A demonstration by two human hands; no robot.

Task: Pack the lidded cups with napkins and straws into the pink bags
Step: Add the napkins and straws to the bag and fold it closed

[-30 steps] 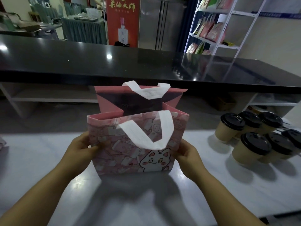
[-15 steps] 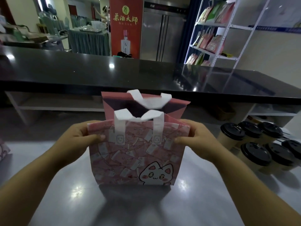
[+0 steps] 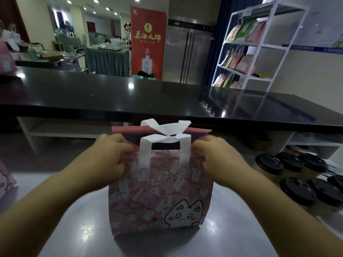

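A pink bag (image 3: 159,193) with a white cat print and white handles stands upright on the grey table (image 3: 83,229) right in front of me. My left hand (image 3: 111,154) grips its top left edge and my right hand (image 3: 219,156) grips its top right edge. The bag's mouth is narrow between my hands, and its inside is hidden. Several lidded paper cups (image 3: 297,188) with black lids stand together at the right, apart from the bag. No napkins or straws show.
A long black counter (image 3: 130,97) runs across just behind the bag. Part of another pink bag (image 3: 5,180) shows at the left edge. A white shelf rack (image 3: 246,52) with packets stands at the back right.
Both hands climbed from the bag's lower sides to its top edges. The front handle flipped upright and the mouth got narrower. My view came closer and tilted up.
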